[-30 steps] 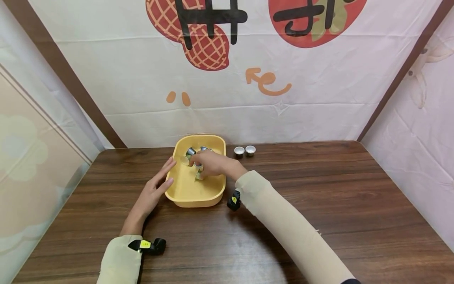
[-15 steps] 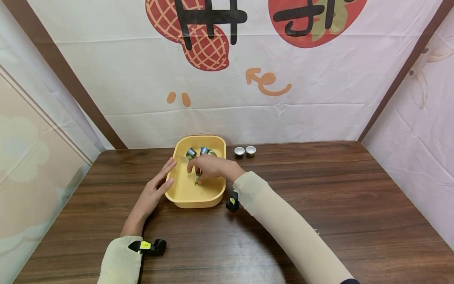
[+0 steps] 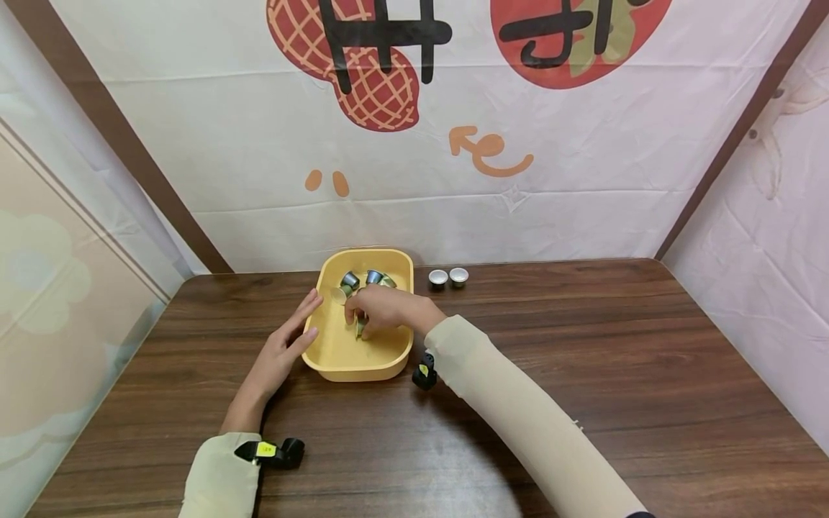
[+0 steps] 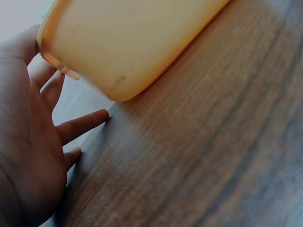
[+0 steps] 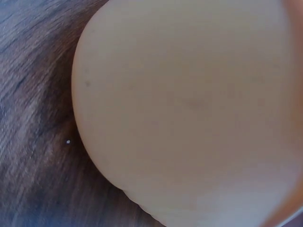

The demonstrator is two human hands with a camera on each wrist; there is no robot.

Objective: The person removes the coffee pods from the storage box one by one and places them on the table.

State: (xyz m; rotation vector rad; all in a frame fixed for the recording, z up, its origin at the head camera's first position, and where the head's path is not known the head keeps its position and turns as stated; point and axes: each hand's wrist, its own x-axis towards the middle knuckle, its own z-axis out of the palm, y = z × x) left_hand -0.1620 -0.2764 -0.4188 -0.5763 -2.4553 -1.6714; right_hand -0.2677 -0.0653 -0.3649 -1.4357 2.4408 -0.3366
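Note:
A yellow plastic basin [image 3: 355, 363] stands on the table, and several small coffee capsules lie inside it. My right hand [image 3: 383, 306] reaches down into the basin, pinching a green coffee capsule [image 3: 360, 328] between thumb and fingers, its lid facing left. Behind that hand are a dark blue capsule [image 3: 350, 279], a blue capsule [image 3: 373, 276] and two green ones, one showing its pale lid [image 3: 339, 296]. My left hand [image 3: 278, 354] rests against the basin's left rim with its fingers extended; in the left wrist view its fingers spread beside the basin's wall [image 4: 128, 52].
To the right of the basin, two capsules [image 3: 448, 277] sit side by side near the table's back edge, pale lids up. A printed cloth [image 3: 414, 223] hangs right behind the brown wooden table [image 3: 583, 345]. In the right wrist view the basin's outer wall [image 5: 184, 104] fills most of the picture.
My right hand has drawn slightly nearer inside the basin with the green capsule, uncovering more of the blue and green capsules behind it. My left hand stays at the rim.

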